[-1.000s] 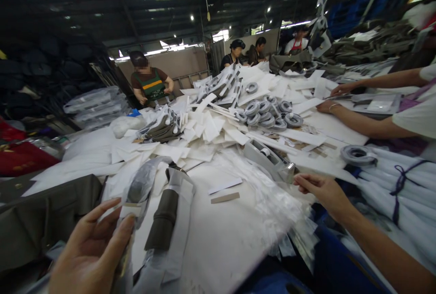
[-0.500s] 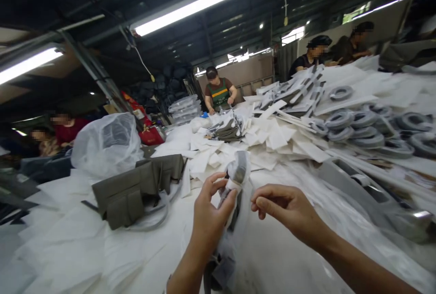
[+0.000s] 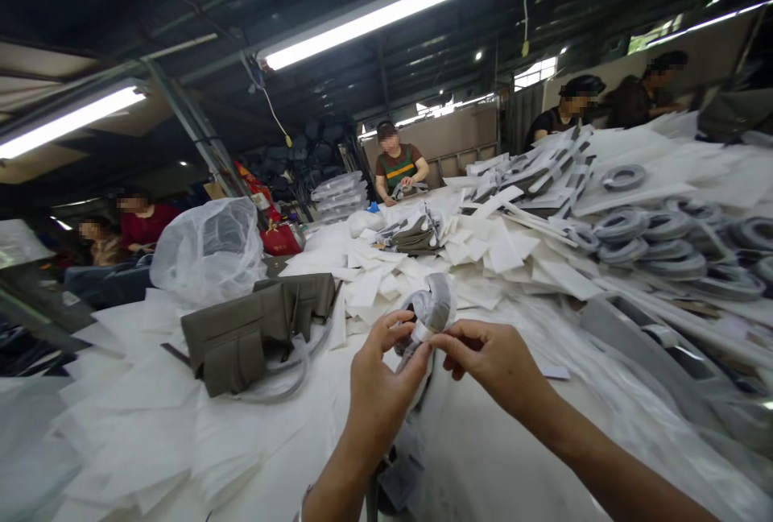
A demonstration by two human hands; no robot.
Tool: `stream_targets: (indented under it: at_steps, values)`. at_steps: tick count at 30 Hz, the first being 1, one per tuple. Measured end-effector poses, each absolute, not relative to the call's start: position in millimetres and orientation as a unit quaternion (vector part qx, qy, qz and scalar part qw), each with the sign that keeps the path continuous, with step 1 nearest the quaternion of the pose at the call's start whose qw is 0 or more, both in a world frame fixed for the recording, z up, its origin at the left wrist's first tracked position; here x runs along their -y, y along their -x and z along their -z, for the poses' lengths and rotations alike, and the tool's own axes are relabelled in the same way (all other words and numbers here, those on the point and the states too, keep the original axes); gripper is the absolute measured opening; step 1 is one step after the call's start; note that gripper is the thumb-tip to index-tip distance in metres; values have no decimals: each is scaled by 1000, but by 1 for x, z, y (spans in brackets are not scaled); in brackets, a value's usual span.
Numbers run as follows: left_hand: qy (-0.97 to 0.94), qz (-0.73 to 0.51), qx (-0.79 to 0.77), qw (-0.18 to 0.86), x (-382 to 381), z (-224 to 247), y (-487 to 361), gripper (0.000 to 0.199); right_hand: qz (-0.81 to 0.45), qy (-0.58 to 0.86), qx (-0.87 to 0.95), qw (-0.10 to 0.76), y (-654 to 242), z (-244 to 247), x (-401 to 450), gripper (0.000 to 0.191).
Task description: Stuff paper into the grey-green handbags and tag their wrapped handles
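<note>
My left hand (image 3: 386, 361) is wrapped round a grey strap (image 3: 436, 304) that is bent into a loop and covered in clear film. A white band (image 3: 421, 332) goes round the strap between my fingers. My right hand (image 3: 483, 353) is pinched at the right side of this band, its fingertips touching it; whatever lies between them is too small to tell. Below my hands the wrapped strap hangs down toward a dark, film-covered part (image 3: 398, 478) near the bottom edge, partly hidden by my left hand.
An olive-grey bag (image 3: 241, 337) lies left on white sheets (image 3: 121, 417). Clear film (image 3: 208, 252) is bunched behind it. Coiled straps (image 3: 646, 236) and a grey bag (image 3: 640, 329) are at right. A person (image 3: 399, 163) works across the table; others sit farther off.
My right hand has moved left and now touches the band. The strap's top has turned and shows a rounder loop. The whole view has shifted slightly.
</note>
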State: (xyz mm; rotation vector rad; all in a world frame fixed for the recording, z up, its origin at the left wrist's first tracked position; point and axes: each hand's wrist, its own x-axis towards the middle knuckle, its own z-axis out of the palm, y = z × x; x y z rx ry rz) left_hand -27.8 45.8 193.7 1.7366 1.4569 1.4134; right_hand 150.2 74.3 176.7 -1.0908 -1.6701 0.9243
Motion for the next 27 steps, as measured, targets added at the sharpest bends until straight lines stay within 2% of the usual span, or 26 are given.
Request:
stream_targets:
  at_steps: [7, 10, 13, 16, 21, 27]
  values:
    - [-536, -516, -457, 487, -44, -200, 28, 50, -510, 419, 627, 414, -151, -163, -93, 49]
    - [-488, -527, -433, 545, -44, -202, 29, 54, -503, 427, 618, 428, -153, -153, -99, 51]
    - [-470, -547, -436, 539, -44, -203, 31, 54, -455, 443, 596, 491, -156, -153, -90, 46]
    - [-470, -561, -438, 521, -45, -202, 32, 50, -475, 397, 560, 551, -155, -162, -71, 45]
    - [-538, -552, -448, 453, -43, -202, 28, 32, -559, 311, 535, 552, -141, -175, -49, 85]
    - [-642, -551, -462, 264, -36, -197, 29, 23, -598, 274, 471, 588, -118, -187, -52, 99]
